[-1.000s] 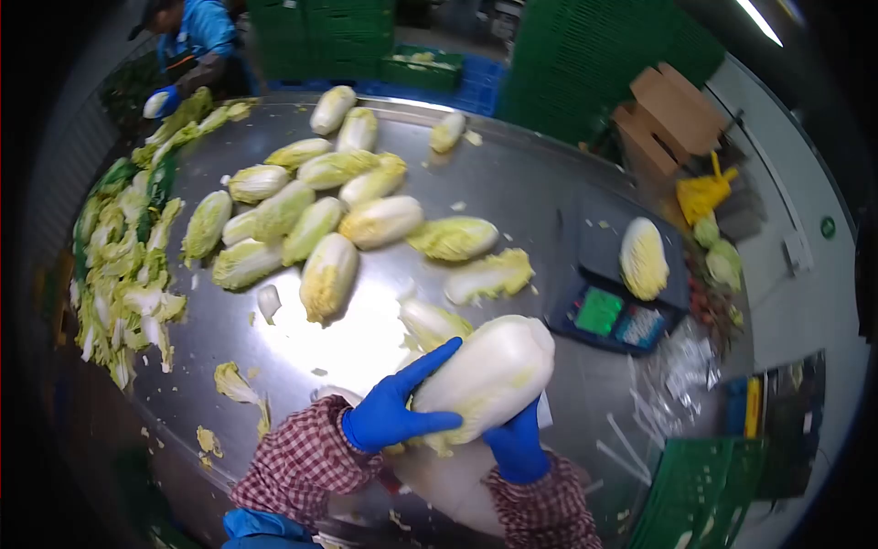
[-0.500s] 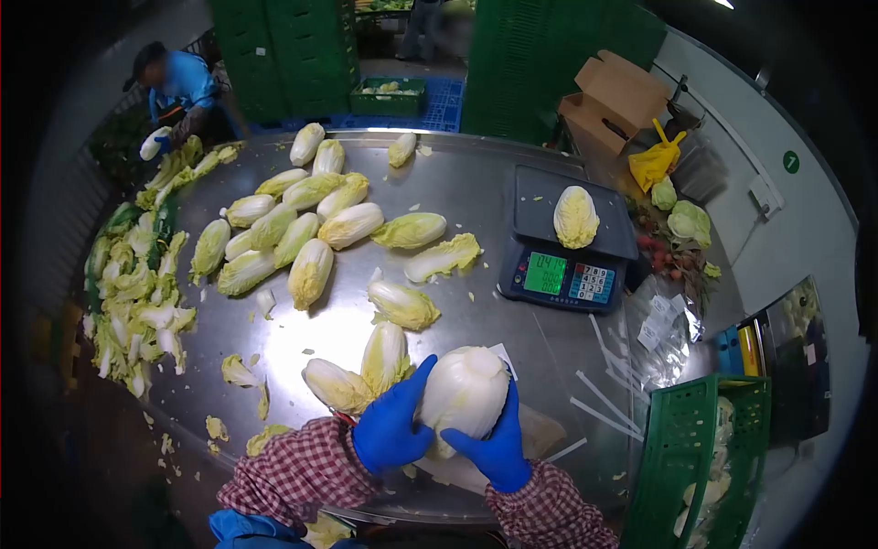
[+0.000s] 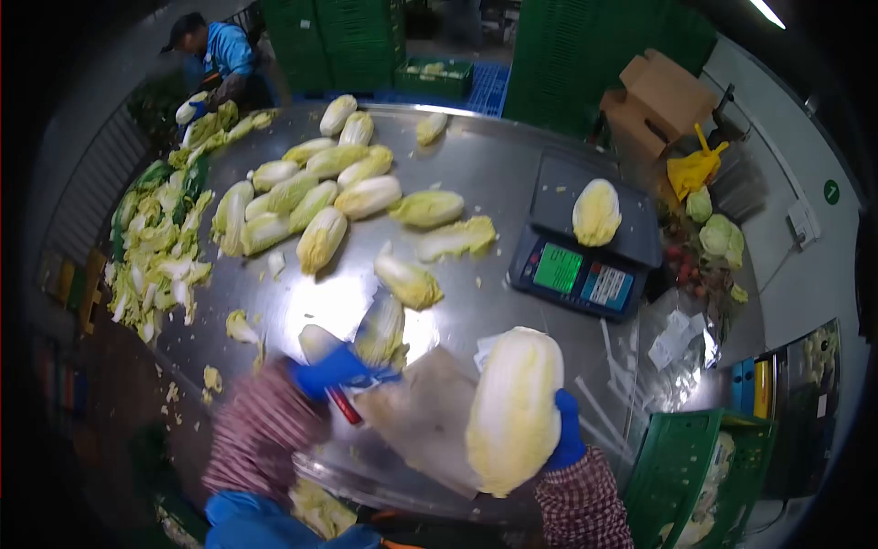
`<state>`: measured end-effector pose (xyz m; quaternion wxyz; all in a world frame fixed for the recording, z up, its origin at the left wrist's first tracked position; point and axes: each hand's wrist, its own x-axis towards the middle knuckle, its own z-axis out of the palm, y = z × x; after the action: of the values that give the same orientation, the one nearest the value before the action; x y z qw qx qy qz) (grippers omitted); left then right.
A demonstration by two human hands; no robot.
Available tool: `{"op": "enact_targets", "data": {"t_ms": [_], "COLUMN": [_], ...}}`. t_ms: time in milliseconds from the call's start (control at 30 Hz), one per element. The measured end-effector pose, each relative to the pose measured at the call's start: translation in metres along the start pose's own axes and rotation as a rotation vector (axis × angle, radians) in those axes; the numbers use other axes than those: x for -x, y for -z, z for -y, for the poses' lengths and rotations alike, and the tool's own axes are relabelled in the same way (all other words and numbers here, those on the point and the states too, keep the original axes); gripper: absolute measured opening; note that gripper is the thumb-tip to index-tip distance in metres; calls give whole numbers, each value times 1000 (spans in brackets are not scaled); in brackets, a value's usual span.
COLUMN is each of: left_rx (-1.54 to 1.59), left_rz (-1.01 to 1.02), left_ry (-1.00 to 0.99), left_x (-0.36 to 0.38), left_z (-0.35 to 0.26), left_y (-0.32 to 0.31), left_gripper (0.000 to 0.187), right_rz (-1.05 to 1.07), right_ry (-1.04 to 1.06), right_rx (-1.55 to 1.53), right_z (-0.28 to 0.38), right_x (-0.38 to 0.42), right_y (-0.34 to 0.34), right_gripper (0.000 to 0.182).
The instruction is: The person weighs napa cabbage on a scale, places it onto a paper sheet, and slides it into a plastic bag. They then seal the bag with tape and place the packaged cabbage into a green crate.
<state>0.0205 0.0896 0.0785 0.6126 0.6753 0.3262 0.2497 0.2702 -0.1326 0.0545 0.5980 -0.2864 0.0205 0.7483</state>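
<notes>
the steel bench (image 3: pixel 494 174) carried a large spread of trimmed napa cabbages (image 3: pixel 302 197) at its far side, with loose leaf waste (image 3: pixel 155 256) heaped along the left edge. a weighing scale (image 3: pixel 581 265) stood to the right with one cabbage on its platter. the held cabbage (image 3: pixel 514 407) was clear of the bench, near the front edge, above a pale cutting board (image 3: pixel 425 416). the right hand (image 3: pixel 567 435) was closed around its lower side, gloved in blue. the left hand (image 3: pixel 334 371), blurred, appeared closed on a red-handled tool (image 3: pixel 343 404). judged: the head looked dense and heavy, firm at the core, outer leaves brittle and smooth against a glove; best supported from beneath near the base, not by the leaf tips.
</notes>
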Motion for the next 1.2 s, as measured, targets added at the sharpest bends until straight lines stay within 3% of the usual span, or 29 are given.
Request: {"op": "enact_targets", "data": {"t_ms": [33,67,100,133,200,267,300,367,400,433,467,500,567,600,633,667,700,767,800,867,900,933,1000,1033,1067,1100,1133,1167,1200], "left_rx": [-426,-217,720,718,904,785,765,578,571,464,325,287,368,170,-31,-131,-393,-581,-568,244,172,278,291,-147,-5,-220,-62,795,748], "left_rz": [207,400,303,311,188,172,138,-65,-81,-142,-231,-289,-290,-318,-340,-360,-431,-431,-382,-164,-328,-348,-614,-721,-780,-754,-786,-801,-517], "left_ry": [-226,-160,-28,-43,22,-46,-98,-381,-368,-362,-209,-136,-106,-44,27,-128,-84,-91,-190,54,-228,-134,21,-56,127,204,349,396,651], "left_x": [10,-1,-4,-20,-56,-112,-147,-227,-257,-291,-318,-343,-396,-395,-388,-379,-370,-349,-346,-249,-219,-152,-27,34,87,140,170,194,197], "left_z": [7,18,20,14,3,-7,-17,-33,-46,-45,-40,-27,29,30,31,35,28,19,38,4,52,42,75,101,110,134,145,157,156], "left_y": [-59,-98,-137,-148,-159,-159,-164,-178,-180,-182,-183,-191,-216,-223,-229,-234,-246,-249,-242,-192,-173,-142,-104,-95,-99,-107,-124,-138,-129], "left_gripper": [84,93,93,93,87,80,76,74,72,72,77,85,88,89,90,84,80,77,74,64,50,42,35,35,34,36,37,37,33], "right_rz": [-109,-14,75,-79,-178,-666,-656,-1172,-1168,-971,-779,-785,-387,-368,-342,-381,-334,-124,-147,-57,64,38,26,65,100,102,123,150,139], "right_ry": [75,228,491,658,729,986,1003,776,794,861,905,891,499,680,857,996,983,785,707,514,430,388,349,372,393,391,476,556,659], "right_rx": [137,464,981,1442,929,1479,1472,1665,1656,1505,1359,1379,650,661,668,768,694,666,817,992,1019,1074,1129,1200,1277,1276,1504,1731,1835], "right_z": [10,22,45,75,156,232,246,269,283,300,314,322,331,316,288,258,227,161,132,73,43,10,-37,-55,-67,-71,-70,-68,-54], "right_x": [-11,-32,-38,-57,-91,-133,-150,-179,-197,-219,-228,-212,-160,-140,-114,-86,-55,-11,4,14,7,1,-23,-38,-47,-51,-52,-49,-44], "right_y": [-5,-6,-9,11,10,36,30,16,29,56,77,83,68,70,79,81,83,50,51,42,30,34,56,67,74,79,83,85,77], "right_gripper": [63,61,61,60,66,85,85,84,84,80,76,76,69,63,56,55,65,79,85,93,96,96,96,94,92,92,90,89,85]}}
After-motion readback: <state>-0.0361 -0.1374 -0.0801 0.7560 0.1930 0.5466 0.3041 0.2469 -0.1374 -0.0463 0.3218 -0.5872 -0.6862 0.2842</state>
